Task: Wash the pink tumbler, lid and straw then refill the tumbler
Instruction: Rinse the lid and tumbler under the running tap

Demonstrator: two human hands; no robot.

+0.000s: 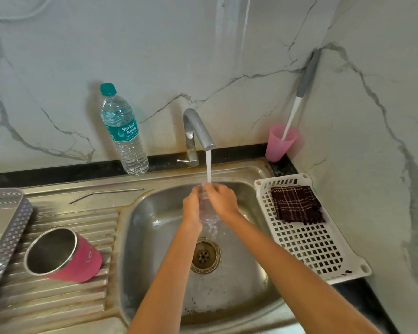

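Over the sink basin [155,227], my left hand [191,206] and my right hand [223,201] grip a clear lid [205,208] between them. It is held edge-up under the running stream from the tap [197,131], and water spills off it toward the drain [204,255]. The pink tumbler [69,256] lies tilted on its side on the ribbed drainboard at the left, with its steel inside facing me. Behind it, a bent metal straw [106,194] rests on the sink's back ledge.
A water bottle [123,133] with a teal cap stands left of the tap. In the back right corner a pink cup [279,145] holds a long brush. A white basket [311,239] with a dark checked cloth [297,204] sits to the right, and a grey perforated tray [7,222] sits far left.
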